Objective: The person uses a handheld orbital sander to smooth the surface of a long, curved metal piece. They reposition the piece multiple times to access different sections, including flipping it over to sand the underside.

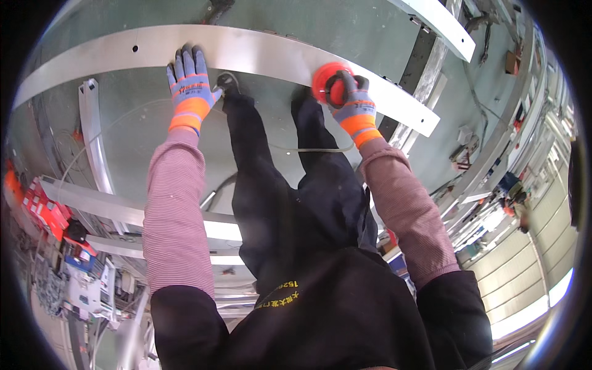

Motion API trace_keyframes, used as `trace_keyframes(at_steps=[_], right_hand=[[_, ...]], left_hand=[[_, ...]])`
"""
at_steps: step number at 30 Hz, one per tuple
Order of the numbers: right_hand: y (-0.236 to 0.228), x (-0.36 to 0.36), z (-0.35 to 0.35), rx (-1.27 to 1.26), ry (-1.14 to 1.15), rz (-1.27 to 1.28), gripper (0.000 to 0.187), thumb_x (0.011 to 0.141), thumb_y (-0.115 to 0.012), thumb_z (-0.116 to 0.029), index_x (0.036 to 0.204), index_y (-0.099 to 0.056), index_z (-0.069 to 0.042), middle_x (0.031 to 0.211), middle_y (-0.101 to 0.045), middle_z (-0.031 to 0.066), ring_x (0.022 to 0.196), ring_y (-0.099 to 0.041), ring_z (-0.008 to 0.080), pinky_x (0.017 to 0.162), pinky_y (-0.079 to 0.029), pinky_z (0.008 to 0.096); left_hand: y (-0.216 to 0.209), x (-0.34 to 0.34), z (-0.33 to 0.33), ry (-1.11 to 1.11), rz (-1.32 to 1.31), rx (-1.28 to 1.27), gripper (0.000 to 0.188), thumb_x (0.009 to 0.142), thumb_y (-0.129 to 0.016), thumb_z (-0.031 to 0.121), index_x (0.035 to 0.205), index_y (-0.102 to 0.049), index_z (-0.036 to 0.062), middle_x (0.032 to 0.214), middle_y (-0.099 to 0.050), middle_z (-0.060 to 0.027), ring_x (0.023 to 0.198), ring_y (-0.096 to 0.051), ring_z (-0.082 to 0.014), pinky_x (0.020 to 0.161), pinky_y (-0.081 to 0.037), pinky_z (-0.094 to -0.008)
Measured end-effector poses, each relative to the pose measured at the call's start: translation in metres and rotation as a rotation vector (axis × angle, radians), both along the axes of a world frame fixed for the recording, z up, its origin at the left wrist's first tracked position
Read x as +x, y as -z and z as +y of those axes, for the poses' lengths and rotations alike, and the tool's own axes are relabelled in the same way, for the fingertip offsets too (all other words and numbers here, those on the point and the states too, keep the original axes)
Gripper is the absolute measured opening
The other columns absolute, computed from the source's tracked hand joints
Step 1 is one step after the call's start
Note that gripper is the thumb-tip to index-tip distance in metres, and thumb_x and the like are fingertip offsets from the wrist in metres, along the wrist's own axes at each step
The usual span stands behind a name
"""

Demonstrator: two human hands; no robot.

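A long silvery metal bar (259,52) with a few dark holes spans the space in front of me, its right end pointing toward the lower right. My left hand (190,89), in a grey and orange work glove, lies on the bar's near edge with its fingers stretched out, holding nothing. In a matching glove, my right hand (354,105) is closed over the top of a round red disc sander (322,79), which rests on the bar's face right of the middle. The sander's underside is hidden. A pale thin hose (308,150) trails across my legs toward my right wrist.
Another metal bar (441,24) juts in at the upper right. More metal profiles (92,132) stand at the left and lie (129,208) behind my left arm. Red boxes (46,209) sit at the far left. The floor (271,111) is green, with my feet just behind the bar.
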State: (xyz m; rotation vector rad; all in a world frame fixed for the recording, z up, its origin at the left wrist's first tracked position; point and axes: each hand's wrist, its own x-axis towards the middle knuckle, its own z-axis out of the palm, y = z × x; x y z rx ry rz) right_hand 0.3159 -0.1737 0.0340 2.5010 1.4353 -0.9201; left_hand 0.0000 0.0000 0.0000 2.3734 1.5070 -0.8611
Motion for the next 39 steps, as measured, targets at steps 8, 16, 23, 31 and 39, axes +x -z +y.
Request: trace_keyframes(at_steps=[8, 16, 23, 31, 39], right_hand=[[0.008, 0.0, -0.012, 0.063, 0.137, -0.065, 0.085, 0.068, -0.085, -0.027, 0.143, -0.044, -0.026, 0.135, -0.044, 0.0201, 0.111, -0.063, 0.0429, 0.092, -0.056, 0.0459], [0.0, -0.029, -0.015, 0.086, 0.158, -0.043, 0.082, 0.068, -0.086, -0.025, 0.14, -0.046, -0.026, 0.136, -0.043, 0.0211, 0.12, -0.057, 0.0439, 0.1, -0.052, 0.0473], [-0.001, -0.022, 0.0, 0.074, 0.237, -0.131, 0.082, 0.071, -0.086, -0.032, 0.141, -0.044, -0.024, 0.136, -0.044, 0.0221, 0.12, -0.056, 0.0452, 0.101, -0.05, 0.0491], [0.009, -0.078, 0.082, 0.185, -0.122, -0.022, 0.077, 0.071, -0.083, -0.029, 0.14, -0.048, -0.028, 0.137, -0.043, 0.0212, 0.113, -0.062, 0.0444, 0.093, -0.055, 0.0467], [-0.012, -0.18, 0.198, 0.055, -0.398, 0.055, 0.078, 0.073, -0.082, -0.027, 0.142, -0.047, -0.032, 0.143, -0.042, 0.023, 0.114, -0.062, 0.0463, 0.093, -0.056, 0.0477]], left_hand=[[0.015, -0.018, -0.002, -0.004, -0.167, 0.065, 0.119, 0.071, -0.082, 0.051, 0.16, -0.017, 0.0066, 0.164, -0.021, -0.02, 0.152, -0.02, -0.0377, 0.123, -0.016, -0.0544], [0.022, -0.029, -0.001, -0.014, -0.325, 0.033, 0.122, 0.065, -0.088, 0.043, 0.159, -0.019, 0.0076, 0.165, -0.018, -0.0179, 0.153, -0.017, -0.0378, 0.122, -0.016, -0.0568], [0.03, -0.036, -0.006, -0.057, -0.432, 0.076, 0.124, 0.063, -0.089, 0.042, 0.159, -0.018, 0.0078, 0.166, -0.016, -0.0182, 0.153, -0.017, -0.0383, 0.122, -0.015, -0.059], [0.026, -0.044, -0.009, -0.104, -0.59, 0.142, 0.105, 0.075, -0.079, 0.039, 0.156, -0.025, 0.0033, 0.162, -0.024, -0.0221, 0.149, -0.025, -0.0424, 0.122, -0.019, -0.056], [0.037, -0.12, -0.108, -0.511, -0.473, -0.057, 0.096, 0.081, -0.074, 0.042, 0.154, -0.028, 0.0013, 0.158, -0.029, -0.0265, 0.146, -0.029, -0.043, 0.122, -0.021, -0.053]])
